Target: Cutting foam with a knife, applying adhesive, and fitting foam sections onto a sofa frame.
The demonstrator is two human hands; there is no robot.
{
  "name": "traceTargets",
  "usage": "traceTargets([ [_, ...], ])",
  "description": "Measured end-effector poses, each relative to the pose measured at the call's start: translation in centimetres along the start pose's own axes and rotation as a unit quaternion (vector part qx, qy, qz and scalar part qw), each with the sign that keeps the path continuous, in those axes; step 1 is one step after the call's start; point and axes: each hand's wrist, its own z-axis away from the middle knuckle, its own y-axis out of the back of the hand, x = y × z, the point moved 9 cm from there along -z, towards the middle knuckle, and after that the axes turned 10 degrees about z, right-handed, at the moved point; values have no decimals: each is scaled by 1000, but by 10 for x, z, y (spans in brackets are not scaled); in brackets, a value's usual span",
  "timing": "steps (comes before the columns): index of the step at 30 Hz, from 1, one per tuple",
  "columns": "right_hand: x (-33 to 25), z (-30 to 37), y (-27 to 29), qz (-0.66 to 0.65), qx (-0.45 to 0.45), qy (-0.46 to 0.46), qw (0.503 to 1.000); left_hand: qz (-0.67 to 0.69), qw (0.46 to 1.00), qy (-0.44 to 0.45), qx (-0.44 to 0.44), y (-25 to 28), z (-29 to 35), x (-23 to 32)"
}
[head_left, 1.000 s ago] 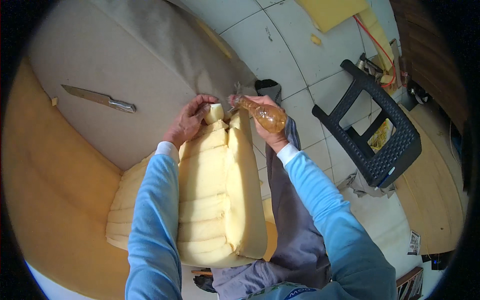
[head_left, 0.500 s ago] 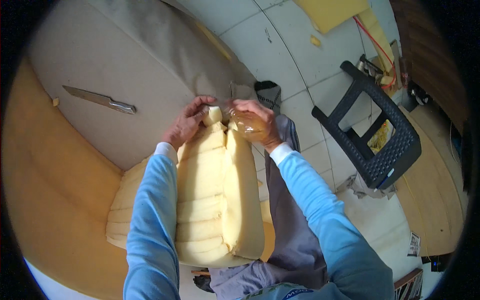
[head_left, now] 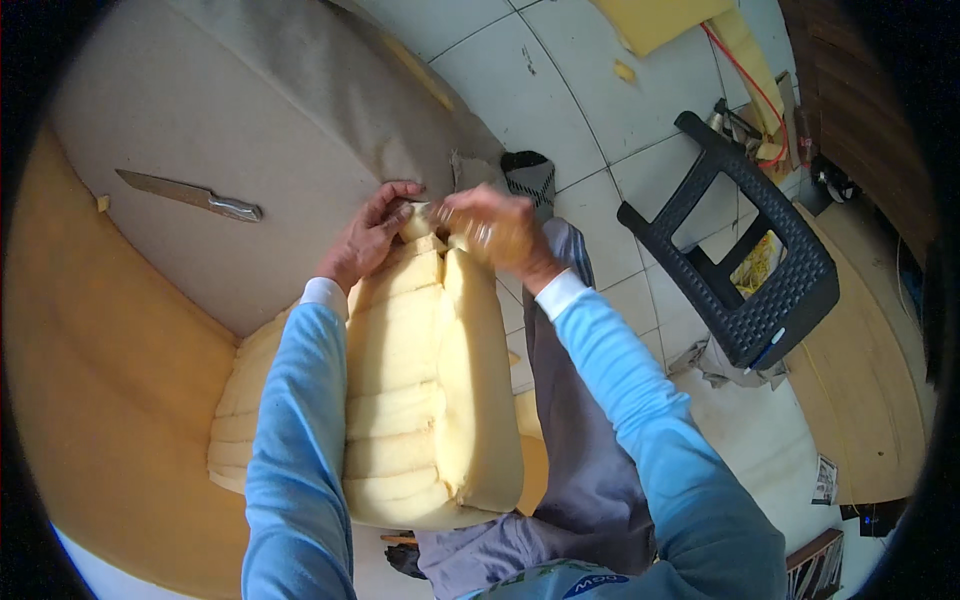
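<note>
A padded arm of pale yellow foam (head_left: 395,335), built up from seamed strips, runs away from me between my forearms. At its far end my left hand (head_left: 368,238) pinches a small raised foam flap (head_left: 418,224) between thumb and fingers. Just to the right, my right hand (head_left: 512,222) is wrapped round a clear plastic bottle (head_left: 476,236) with amber contents. The bottle's tip end is close to the flap and blurred by motion; whether it touches cannot be seen.
A knife (head_left: 188,193) lies on the grey fabric seat (head_left: 270,130) at left, beside the tan backrest (head_left: 120,330). A black plastic stool (head_left: 745,240) lies on the tiled floor at right. Foam sheets (head_left: 665,20) and a red cord (head_left: 748,75) are at far right.
My right hand has turned and shifted slightly left, bringing the bottle nearer the flap. My left hand still grips the foam. The whole view has shifted a little.
</note>
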Motion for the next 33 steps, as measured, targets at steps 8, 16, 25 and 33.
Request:
traceTargets([
  [8,31,-12,16,135,-121,84,980,-42,999,-19,3,-3,5,12],
  [16,33,-18,16,178,-130,-42,974,-28,999,-15,0,-8,11,4],
  [25,30,91,68,-68,253,-310,914,-296,954,-41,-10,-33,-1,46],
  [33,48,106,73,-254,350,-382,817,-354,935,16,-9,-43,-13,42],
])
